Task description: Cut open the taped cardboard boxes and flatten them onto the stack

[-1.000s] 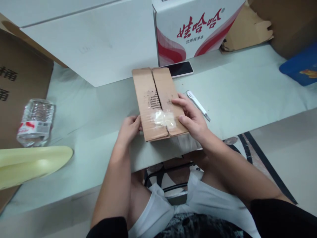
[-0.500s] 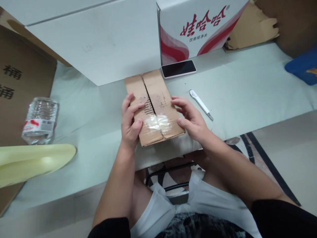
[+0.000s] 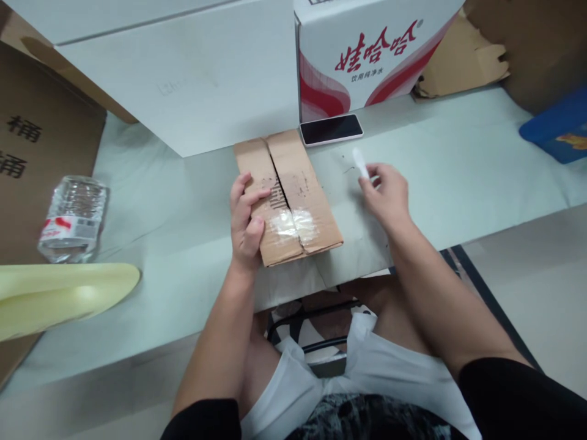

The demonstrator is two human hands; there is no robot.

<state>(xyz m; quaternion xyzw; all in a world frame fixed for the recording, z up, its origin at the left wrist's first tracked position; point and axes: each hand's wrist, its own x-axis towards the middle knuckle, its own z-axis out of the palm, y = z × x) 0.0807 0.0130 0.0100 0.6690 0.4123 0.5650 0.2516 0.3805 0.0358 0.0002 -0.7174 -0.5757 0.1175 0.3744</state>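
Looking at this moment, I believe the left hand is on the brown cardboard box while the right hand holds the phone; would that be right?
Not quite: in the head view, the right hand holds a slim white tool, while the phone lies on the pale cloth. The left hand is indeed on the brown cardboard box.

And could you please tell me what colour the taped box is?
The taped box is brown; the head view shows it best.

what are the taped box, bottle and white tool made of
Taped box: matte cardboard, judging by its brown, creased surface. Bottle: likely glossy plastic, clear and ribbed. White tool: perhaps smooth plastic, evenly pale; the right hand hides part.
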